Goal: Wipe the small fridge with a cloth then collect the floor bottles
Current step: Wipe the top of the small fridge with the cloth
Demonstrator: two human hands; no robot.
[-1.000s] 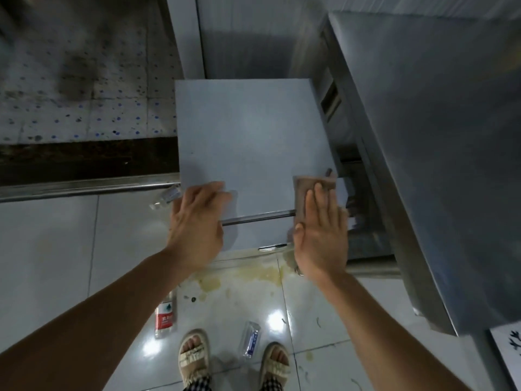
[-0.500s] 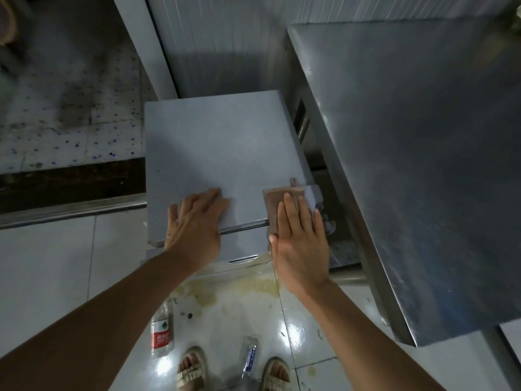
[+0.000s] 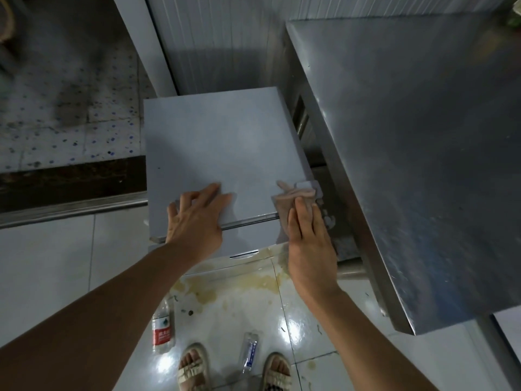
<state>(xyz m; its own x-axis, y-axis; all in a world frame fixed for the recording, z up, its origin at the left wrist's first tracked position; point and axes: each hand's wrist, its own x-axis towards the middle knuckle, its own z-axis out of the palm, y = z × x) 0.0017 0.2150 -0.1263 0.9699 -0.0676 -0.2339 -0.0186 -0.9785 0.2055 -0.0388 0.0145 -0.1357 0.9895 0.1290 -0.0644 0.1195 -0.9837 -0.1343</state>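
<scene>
I seem to stand in a working kitchen, a commercial one by the look; a big stainless steel counter [image 3: 417, 153] fills the right of the frame; a small fridge [image 3: 220, 153] sits at centre against a ribbed wall panel [image 3: 220, 38]; glossy white floor tiles [image 3: 56, 263] below carry yellow stains; grimy speckled tiles [image 3: 70, 108] lie upper left.

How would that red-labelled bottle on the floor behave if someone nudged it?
The red-labelled bottle lies on its side on glossy tile, so it would probably roll or skid. It looks clear and mostly empty, so likely light.
</scene>
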